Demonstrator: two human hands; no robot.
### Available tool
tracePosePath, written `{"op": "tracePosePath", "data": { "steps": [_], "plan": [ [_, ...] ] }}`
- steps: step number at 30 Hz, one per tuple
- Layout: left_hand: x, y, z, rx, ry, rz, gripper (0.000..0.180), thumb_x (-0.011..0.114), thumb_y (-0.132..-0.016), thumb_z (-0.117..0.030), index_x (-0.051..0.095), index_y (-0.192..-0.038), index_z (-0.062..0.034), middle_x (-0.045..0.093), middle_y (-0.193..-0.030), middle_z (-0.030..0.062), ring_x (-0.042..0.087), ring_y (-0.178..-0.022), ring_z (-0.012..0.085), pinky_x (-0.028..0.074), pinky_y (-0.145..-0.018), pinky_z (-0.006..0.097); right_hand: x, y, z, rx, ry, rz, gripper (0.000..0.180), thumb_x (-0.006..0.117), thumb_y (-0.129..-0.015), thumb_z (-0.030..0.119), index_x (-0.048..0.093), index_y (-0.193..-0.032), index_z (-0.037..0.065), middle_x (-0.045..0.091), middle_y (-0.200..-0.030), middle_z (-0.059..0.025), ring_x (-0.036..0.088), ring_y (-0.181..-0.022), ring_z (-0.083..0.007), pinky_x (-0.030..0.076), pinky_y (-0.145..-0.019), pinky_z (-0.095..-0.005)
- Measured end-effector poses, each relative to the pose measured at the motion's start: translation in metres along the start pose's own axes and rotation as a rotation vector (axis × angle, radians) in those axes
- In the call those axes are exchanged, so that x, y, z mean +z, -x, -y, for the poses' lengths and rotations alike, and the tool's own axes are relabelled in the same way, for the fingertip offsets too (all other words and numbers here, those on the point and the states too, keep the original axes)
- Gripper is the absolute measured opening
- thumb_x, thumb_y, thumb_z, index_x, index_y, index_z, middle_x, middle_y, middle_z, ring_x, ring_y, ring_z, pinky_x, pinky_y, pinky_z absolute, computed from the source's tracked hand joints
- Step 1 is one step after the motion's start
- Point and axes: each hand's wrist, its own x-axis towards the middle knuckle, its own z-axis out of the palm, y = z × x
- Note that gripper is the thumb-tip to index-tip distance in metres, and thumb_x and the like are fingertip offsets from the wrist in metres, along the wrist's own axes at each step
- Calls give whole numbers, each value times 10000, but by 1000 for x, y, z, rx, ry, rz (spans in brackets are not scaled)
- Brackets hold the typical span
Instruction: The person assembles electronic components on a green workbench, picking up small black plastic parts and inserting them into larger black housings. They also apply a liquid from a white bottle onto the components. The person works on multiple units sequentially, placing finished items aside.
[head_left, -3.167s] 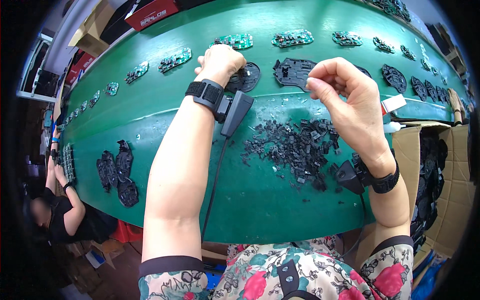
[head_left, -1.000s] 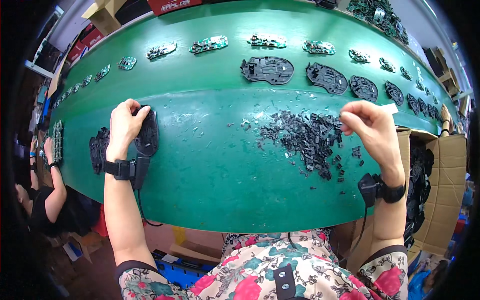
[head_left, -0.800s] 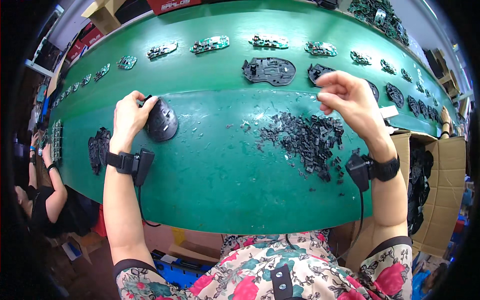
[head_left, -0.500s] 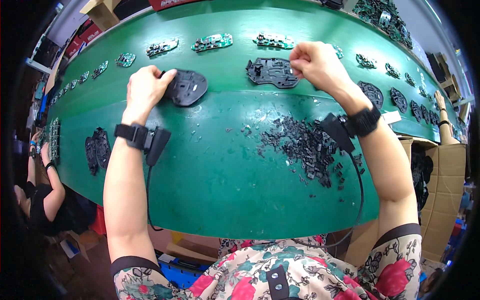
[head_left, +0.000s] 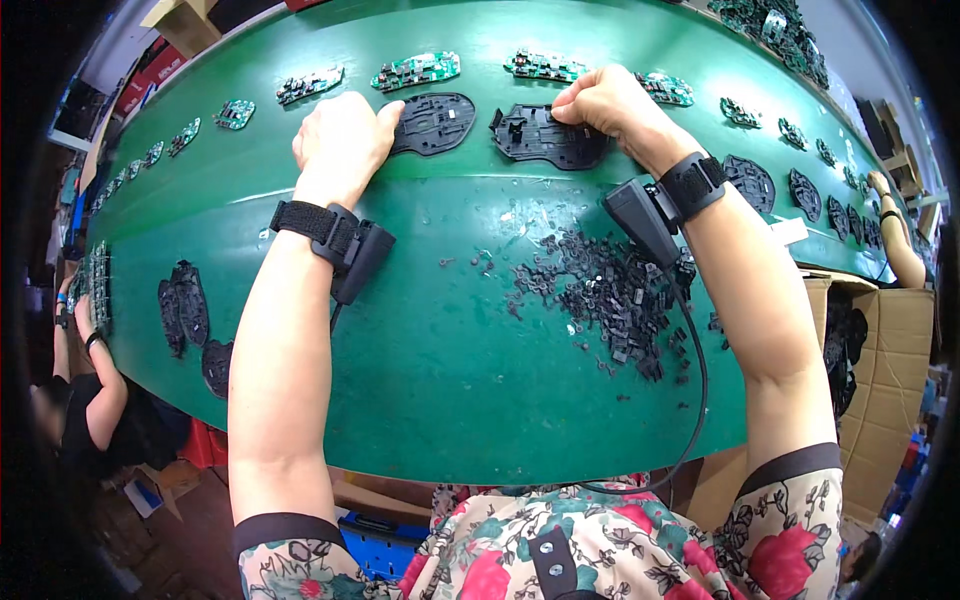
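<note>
My left hand (head_left: 345, 140) grips the left edge of a black plastic mouse shell (head_left: 437, 125), which lies nearly flat with its slotted side up. Beside it, to the right, is a second black mouse shell (head_left: 545, 145) with ribs and raised parts inside. Over this one's upper right part my right hand (head_left: 620, 108) is closed, thumb and fingertips pinched together at the shell. Whatever is between those fingertips is too small to make out. Below the right hand a heap of small black plastic parts (head_left: 615, 300) is spread on the green table (head_left: 440, 370).
Green circuit boards (head_left: 415, 70) stretch in a row along the far side. More black shells (head_left: 750, 185) lie at the right, others (head_left: 183, 308) at the left. An open cardboard box (head_left: 880, 370) stands at the right edge. Co-workers' arms (head_left: 100, 365) reach in from both sides.
My left hand has moved right with its shell, which now lies flatter and closer to the other shell. My right hand has shifted slightly left, onto the second shell.
</note>
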Motion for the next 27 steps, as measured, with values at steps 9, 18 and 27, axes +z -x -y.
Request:
{"op": "tracePosePath", "data": {
  "steps": [9, 18, 27],
  "plan": [
    [-2, 7, -9, 126, 20, -6, 646, 561, -846, -624, 676, -938, 5, 678, -900, 244, 663, -905, 389, 515, -790, 472, -6, -23, -6, 36, 356, 54, 383, 809, -679, 326, 707, -914, 41, 688, -869, -191, 659, -793, -298, 498, -715, -367],
    [-30, 54, 12, 348, 569, -40, 257, 732, -787, -263, 701, -856, -17, 680, -711, 122, 660, -672, 241, 517, -651, 356, -5, -20, -3, 14, 369, -61, 141, 802, -686, 127, 731, -770, 39, 668, -705, -53, 587, -667, -147, 452, -629, -313],
    [6, 130, 13, 346, 661, 35, 165, 771, -716, -124, 686, -829, -39, 563, -743, 30, 485, -606, 118, 443, -599, 266, -10, -10, 1, -57, 440, -45, 147, 767, -699, 156, 731, -774, 35, 674, -708, -57, 606, -679, -144, 461, -635, -302]
  ]
}}
